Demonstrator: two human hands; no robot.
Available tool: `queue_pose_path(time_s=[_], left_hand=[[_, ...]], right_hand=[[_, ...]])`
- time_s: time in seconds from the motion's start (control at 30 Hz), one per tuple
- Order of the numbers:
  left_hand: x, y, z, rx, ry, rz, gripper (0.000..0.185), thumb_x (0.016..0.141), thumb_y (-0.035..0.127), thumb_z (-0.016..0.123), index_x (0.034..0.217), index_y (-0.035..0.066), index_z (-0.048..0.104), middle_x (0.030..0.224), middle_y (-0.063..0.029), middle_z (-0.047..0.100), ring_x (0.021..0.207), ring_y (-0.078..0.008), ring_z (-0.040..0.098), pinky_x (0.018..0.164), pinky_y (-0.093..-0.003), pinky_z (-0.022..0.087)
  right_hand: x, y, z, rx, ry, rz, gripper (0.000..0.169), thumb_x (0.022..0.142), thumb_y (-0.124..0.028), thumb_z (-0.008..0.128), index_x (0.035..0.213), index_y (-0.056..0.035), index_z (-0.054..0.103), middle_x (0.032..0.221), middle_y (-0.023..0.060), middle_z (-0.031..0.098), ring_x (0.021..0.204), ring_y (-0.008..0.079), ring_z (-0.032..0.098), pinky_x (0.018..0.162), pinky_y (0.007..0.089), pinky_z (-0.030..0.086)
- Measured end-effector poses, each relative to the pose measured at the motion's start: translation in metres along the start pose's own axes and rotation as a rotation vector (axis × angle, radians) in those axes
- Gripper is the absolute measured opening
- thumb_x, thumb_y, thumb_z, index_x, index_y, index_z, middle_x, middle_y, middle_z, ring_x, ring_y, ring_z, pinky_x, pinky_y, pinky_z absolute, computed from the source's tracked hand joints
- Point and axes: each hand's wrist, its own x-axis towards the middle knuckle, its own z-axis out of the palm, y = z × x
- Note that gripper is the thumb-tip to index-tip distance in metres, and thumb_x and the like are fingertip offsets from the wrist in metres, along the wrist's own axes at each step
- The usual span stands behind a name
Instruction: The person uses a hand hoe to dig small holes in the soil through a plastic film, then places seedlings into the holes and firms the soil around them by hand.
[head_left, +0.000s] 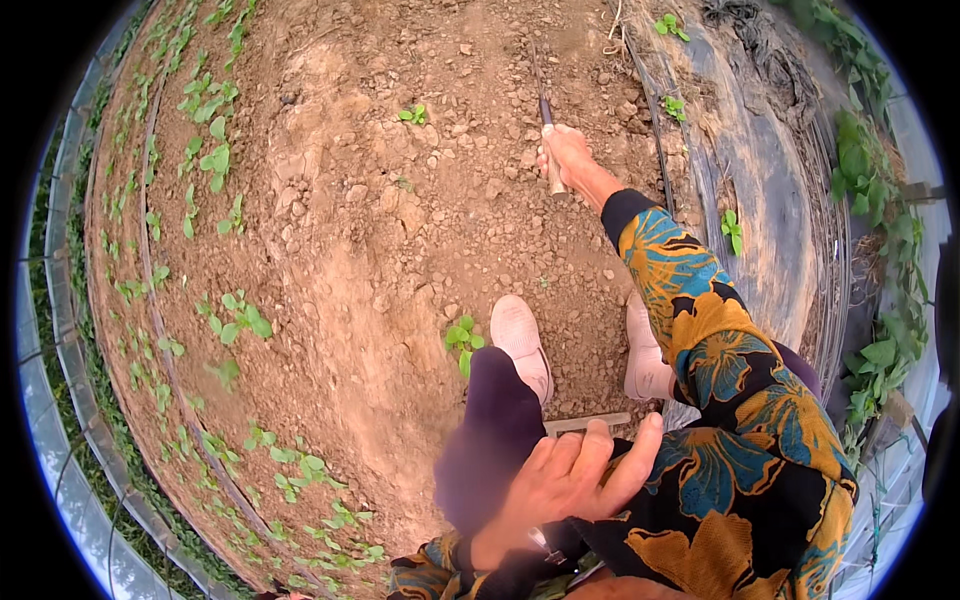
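My right hand (564, 156), at the upper middle, is closed around the wooden handle (556, 180) of a hand tool. A dark metal shank (545, 111) runs from it away over the brown soil; the working end is too indistinct to name. My left hand (574, 472) is low in the picture over my lap, fingers spread, and I see nothing in it. Under its fingertips, on the ground between my feet, lies a pale bar-like piece (589, 424). One small green seedling (463, 341) grows beside my pink shoe (517, 330), another (412, 115) farther off.
Rows of seedlings (240, 319) stand on the left, with a thin drip line (154, 300) along them. At right lies soil-covered black plastic mulch (765, 210) with a few seedlings, then leafy climbing plants (862, 165) by the greenhouse wall. My other shoe (643, 352) is near the mulch edge.
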Motion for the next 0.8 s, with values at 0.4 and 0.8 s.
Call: queue_pose_path(time_s=[0.4,0.8], left_hand=[[-0.002,0.010,-0.002,-0.168,0.009,0.004,0.049,0.080,0.017,0.054,0.129,0.014,0.051,0.091,-0.0105,0.052,0.071,-0.0168,0.051,0.063,-0.0273,0.044],[-0.004,-0.023,-0.012,-0.081,-0.047,-0.118,0.049,0.081,0.014,0.053,0.130,0.017,0.050,0.090,-0.0062,0.055,0.065,-0.0102,0.048,0.057,-0.0230,0.037]], right_hand=[[-0.148,0.085,-0.030,-0.132,-0.076,0.109,0.015,0.096,-0.021,0.045,0.096,-0.0071,0.051,0.062,-0.0004,0.047,0.044,0.0075,0.045,0.036,0.0225,0.037],[0.060,-0.037,0.065,0.095,-0.012,-0.061,0.015,0.094,-0.021,0.046,0.093,-0.0065,0.047,0.068,0.0042,0.049,0.049,0.0121,0.047,0.040,0.0285,0.041]])
